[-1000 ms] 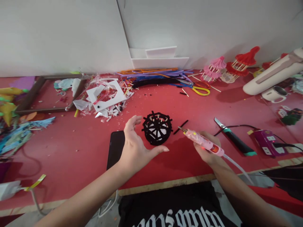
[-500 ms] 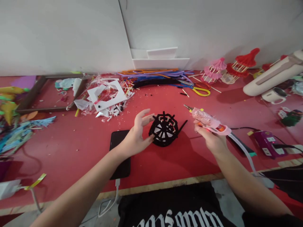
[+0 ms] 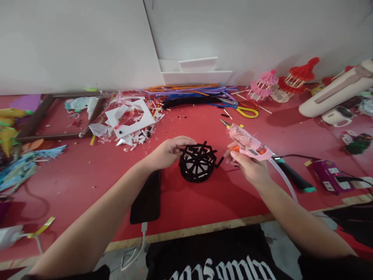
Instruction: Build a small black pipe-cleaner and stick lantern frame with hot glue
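Observation:
A black dome-shaped basket made of pipe cleaners and sticks rests on the red table. My left hand is closed on its upper left rim. My right hand grips a pink hot glue gun, nozzle pointing up and to the left, away from the basket. Its fingers sit close to a short black pipe cleaner piece lying beside the basket's right side.
A black phone lies under my left forearm. A craft knife and purple power strip lie at right. Pipe cleaners, yellow scissors, paper scraps and small pagoda models line the back.
My left hand went from open beside the basket to closed on its rim. The right hand lifted the glue gun and came in beside the basket.

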A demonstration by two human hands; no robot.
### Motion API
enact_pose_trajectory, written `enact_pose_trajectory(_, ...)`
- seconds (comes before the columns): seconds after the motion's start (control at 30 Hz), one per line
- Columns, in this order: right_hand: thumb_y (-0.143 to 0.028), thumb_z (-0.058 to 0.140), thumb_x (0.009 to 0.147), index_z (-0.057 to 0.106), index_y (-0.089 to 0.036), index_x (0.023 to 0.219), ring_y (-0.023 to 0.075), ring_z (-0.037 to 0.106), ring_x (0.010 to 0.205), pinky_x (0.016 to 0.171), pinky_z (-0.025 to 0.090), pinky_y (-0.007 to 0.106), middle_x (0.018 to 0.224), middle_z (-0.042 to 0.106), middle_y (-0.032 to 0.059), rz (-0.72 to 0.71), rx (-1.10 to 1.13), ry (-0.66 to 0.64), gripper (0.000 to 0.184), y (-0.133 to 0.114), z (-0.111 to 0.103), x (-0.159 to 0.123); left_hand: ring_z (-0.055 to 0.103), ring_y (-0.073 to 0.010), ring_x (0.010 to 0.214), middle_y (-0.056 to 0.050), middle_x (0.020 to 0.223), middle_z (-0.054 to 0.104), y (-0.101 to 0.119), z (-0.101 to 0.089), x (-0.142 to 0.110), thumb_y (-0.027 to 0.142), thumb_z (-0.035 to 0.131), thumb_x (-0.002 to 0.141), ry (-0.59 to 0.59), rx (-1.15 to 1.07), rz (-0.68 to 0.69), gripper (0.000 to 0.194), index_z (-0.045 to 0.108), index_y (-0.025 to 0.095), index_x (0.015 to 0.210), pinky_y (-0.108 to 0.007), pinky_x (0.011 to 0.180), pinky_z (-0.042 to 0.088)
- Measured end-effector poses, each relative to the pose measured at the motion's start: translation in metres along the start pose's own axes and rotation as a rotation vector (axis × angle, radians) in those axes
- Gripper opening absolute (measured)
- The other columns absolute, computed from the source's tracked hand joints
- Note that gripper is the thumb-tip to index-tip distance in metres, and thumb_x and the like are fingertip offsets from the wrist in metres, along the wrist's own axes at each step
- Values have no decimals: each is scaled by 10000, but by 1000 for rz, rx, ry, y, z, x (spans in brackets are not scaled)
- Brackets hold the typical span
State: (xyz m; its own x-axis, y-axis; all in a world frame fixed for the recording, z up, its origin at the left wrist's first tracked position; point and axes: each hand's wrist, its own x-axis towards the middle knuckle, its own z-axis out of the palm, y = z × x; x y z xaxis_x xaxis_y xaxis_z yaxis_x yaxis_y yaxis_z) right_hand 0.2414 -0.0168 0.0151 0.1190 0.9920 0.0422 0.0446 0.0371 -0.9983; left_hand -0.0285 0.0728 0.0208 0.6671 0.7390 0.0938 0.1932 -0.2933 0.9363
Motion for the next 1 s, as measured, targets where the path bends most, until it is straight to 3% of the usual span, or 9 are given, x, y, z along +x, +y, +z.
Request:
enact_pose_trajectory(0.1, -394, 720, 832, 699, -258, 1031, 178, 730, 763, 677, 591, 322, 874, 766, 20, 51, 7, -30, 242, -1, 5, -2, 662, -248, 1217, -121, 1306, 692, 4, -15, 2, 167, 580, 842, -68, 5, 24, 418, 659, 211, 1250, -389, 995, 571)
enact_pose_trajectory(0.17, -419, 732, 826, 697, -262, 1029, 190, 733, 829, 719, 592, 335, 906, 763, 23, 83, -2, 10, 259, 1, 9, -3, 616, -249, 1288, -126, 1373, 652, 8, -21, -1, 147, 560, 840, -16, 42, 37, 474, 617, 206, 1306, -407, 1063, 531)
enact_pose_trajectory(0.27, -441, 760, 797, 690, -262, 962, 182, 710, 829, 751, 590, 341, 878, 731, 5, 114, 2, 99, 253, 4, 15, -2, 665, -226, 1195, -95, 1265, 709, 23, -16, -9, 92, 501, 820, 278, 219, 44, 434, 647, 190, 1217, -422, 1063, 527)
enact_pose_trajectory(0.33, -433, 786, 769, 682, -262, 930, 169, 693, 843, 803, 585, 341, 886, 712, -5, 127, 13, 125, 257, 5, 19, 0, 676, -211, 1118, -63, 1150, 733, 39, -4, -17, 57, 487, 831, 512, 453, 108, 375, 684, 201, 1116, -420, 1037, 528)
enact_pose_trajectory(0.37, -425, 798, 753, 677, -260, 922, 167, 689, 866, 835, 581, 342, 901, 708, -5, 131, 18, 124, 265, 5, 21, 2, 679, -209, 1078, -55, 1098, 738, 47, 3, -20, 52, 496, 846, 532, 560, 189, 330, 702, 205, 1054, -416, 1012, 533)
enact_pose_trajectory(0.47, -412, 824, 700, 662, -257, 921, 169, 686, 903, 878, 577, 346, 920, 704, -2, 142, 48, 105, 315, -1, 28, 7, 665, -261, 1048, -77, 1072, 731, 63, 22, -31, 111, 620, 832, 447, 785, 432, 240, 709, 204, 1035, -473, 967, 531)
enact_pose_trajectory(0.57, -400, 831, 679, 650, -262, 941, 160, 683, 855, 863, 584, 348, 865, 696, -17, 152, 71, 53, 347, -9, 32, 9, 657, -300, 1051, -89, 1049, 739, 64, 32, -40, 176, 678, 812, 434, 867, 534, 263, 704, 201, 1072, -512, 950, 520)
enact_pose_trajectory(0.77, -399, 820, 699, 647, -253, 935, 158, 681, 848, 904, 569, 364, 843, 699, -22, 172, 25, 35, 327, -14, 31, 9, 643, -322, 1040, -112, 1055, 746, 47, 36, -50, 341, 707, 826, 455, 963, 536, 363, 696, 182, 1152, -531, 961, 487)
enact_pose_trajectory(1.0, -408, 797, 722, 666, -249, 931, 170, 686, 876, 865, 584, 355, 912, 715, 5, 114, -33, 59, 294, -14, 31, 9, 642, -317, 1049, -84, 1082, 744, 47, 38, -50, 390, 690, 839, 435, 986, 509, 415, 664, 254, 1230, -517, 977, 475)
